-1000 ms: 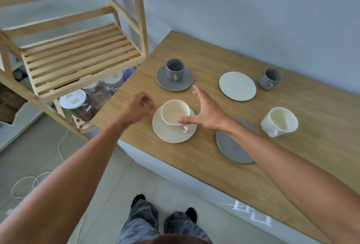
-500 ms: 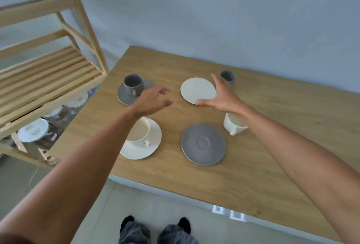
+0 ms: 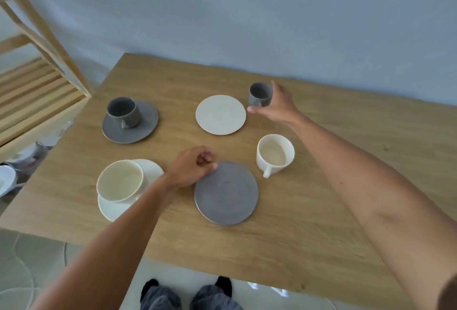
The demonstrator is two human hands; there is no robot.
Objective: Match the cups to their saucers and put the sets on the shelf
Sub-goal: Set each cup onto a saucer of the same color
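Note:
On the wooden table (image 3: 309,230), a grey cup (image 3: 122,112) stands on a grey saucer (image 3: 148,126) at the back left. A cream cup (image 3: 120,181) stands on a cream saucer (image 3: 111,209) at the front left. A bare cream saucer (image 3: 220,115) lies at the back middle and a bare grey saucer (image 3: 226,196) in front of it. A loose cream cup (image 3: 274,154) stands to the right of them. My right hand (image 3: 278,105) is spread around a loose grey cup (image 3: 259,93), thumb in front, fingers behind. My left hand (image 3: 190,167) is curled, its thumb on the bare grey saucer's rim.
A slatted wooden shelf (image 3: 37,102) stands to the left of the table, with lidded jars (image 3: 7,178) below it. A grey wall runs along the table's back edge. My feet show on the tiled floor at the table's front edge.
My view has swung right, away from the shelf. My right hand moved from the cream saucer to the loose grey cup. My left hand came back and right to the bare grey saucer and curled.

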